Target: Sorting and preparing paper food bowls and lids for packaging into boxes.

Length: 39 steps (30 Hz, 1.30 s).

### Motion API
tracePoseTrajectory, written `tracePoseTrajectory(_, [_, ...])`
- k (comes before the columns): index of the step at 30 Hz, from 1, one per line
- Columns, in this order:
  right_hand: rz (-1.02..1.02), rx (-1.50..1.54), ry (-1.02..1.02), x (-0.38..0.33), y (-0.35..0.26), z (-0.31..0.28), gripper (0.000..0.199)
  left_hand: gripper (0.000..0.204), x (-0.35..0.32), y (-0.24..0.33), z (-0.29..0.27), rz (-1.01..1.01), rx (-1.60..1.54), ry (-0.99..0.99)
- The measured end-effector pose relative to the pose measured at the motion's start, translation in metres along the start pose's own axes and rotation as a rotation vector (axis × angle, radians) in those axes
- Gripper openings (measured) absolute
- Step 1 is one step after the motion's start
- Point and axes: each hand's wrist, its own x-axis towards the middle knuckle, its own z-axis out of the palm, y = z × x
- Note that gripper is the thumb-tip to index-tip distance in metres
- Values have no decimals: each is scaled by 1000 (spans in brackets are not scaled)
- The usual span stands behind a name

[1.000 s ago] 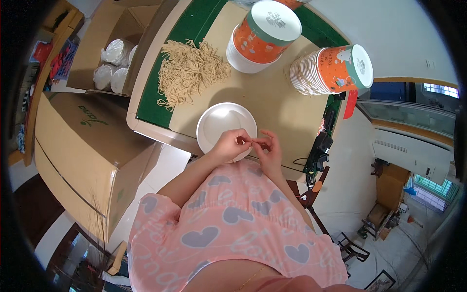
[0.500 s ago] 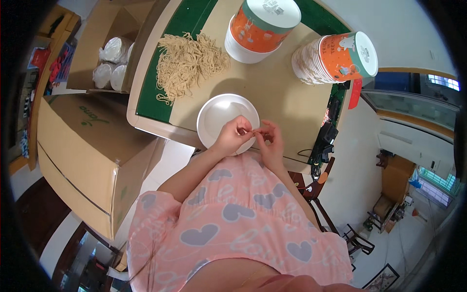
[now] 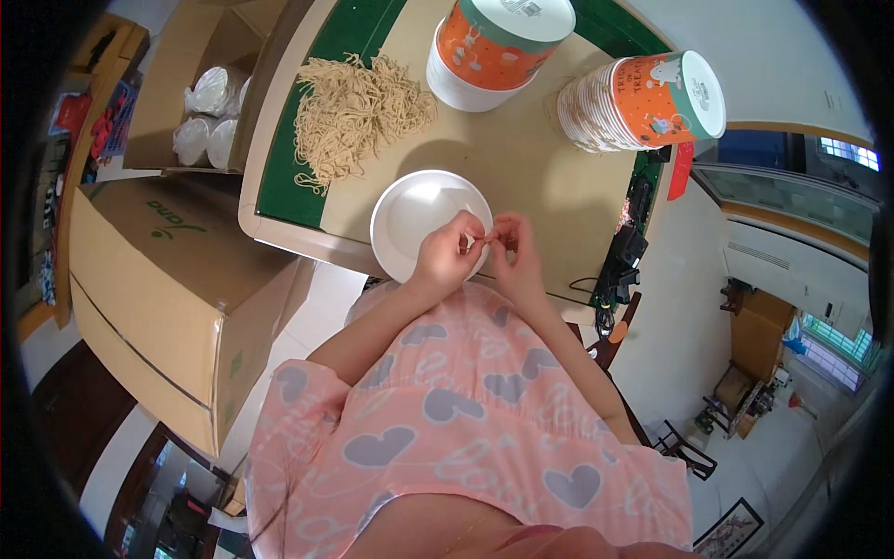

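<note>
A white round tub [image 3: 410,210], its mouth turned up toward me, rests against my lap at the table's near edge. My left hand [image 3: 447,250] lies over its right rim, with thumb and forefinger pinched. Right beside it, my right hand [image 3: 515,253] is pinched too, so the fingertips of both hands meet by the rim. Whatever is between them is too small to make out. Past the tub, a loose heap of beige cords [image 3: 358,112] is spread at the table's left side.
Orange-and-green printed tubs stand upside down in a stack [image 3: 494,51] at the back; another stack [image 3: 643,102] lies on its side at right. Black adapters and cables [image 3: 624,252] line the right edge. An open carton [image 3: 158,121] holding wrapped white goods and a closed carton [image 3: 158,298] stand left.
Both hands stay pinched together by the tub's rim, with a slight shift of the fingers. The whole view has moved a little; the tub and heap stay put relative to the table.
</note>
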Motion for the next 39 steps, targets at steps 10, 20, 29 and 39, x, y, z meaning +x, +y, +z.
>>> tracePoseTrajectory(10, [-44, 3, -111, 14, 13, -6, 41, 15, 2, 0, -3, 22, 62, 61])
tracePoseTrajectory(20, [40, 136, -17, 6, 12, 0, 46, 7, 2, -7, -14, -101, -85, -41])
tracePoseTrajectory(29, [30, 35, -5, 8, 9, 2, 46, 6, 4, -10, -13, -76, -8, -32])
tracePoseTrajectory(39, [-5, 81, -66, 6, 17, -8, 48, 7, 5, -12, -6, -122, -105, -26])
